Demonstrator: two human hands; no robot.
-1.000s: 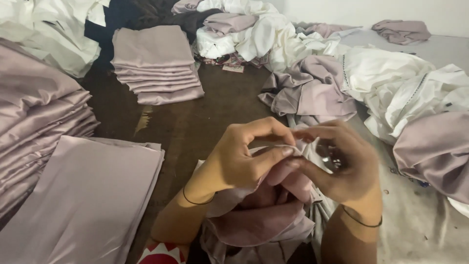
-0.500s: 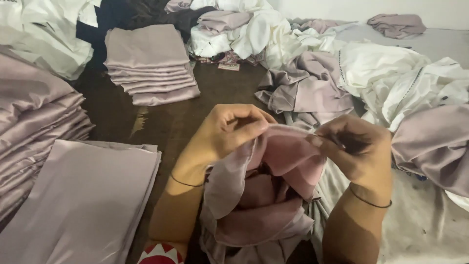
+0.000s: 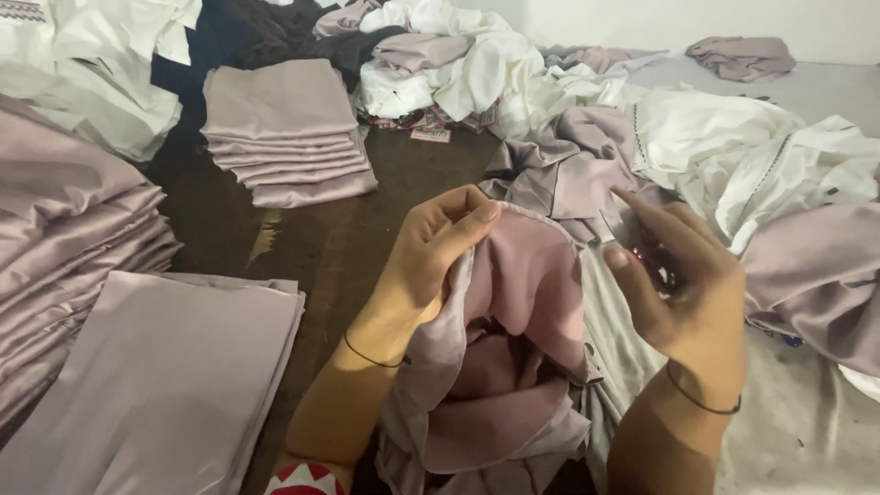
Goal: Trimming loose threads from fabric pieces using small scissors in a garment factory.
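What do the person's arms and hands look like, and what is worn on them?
Both forearms are bare, with no sleeves and no gloves. The left hand has a thin dark band around its wrist. The right hand has a similar thin dark band around its wrist. No rings or markings can be seen.

A single head-worn camera looks steeply down and forward from the person's own eye height, close over the left hand (image 3: 431, 261) and right hand (image 3: 683, 293). Its wide view reaches past them to folded stacks (image 3: 284, 137) and loose heaps (image 3: 733, 156) farther off.
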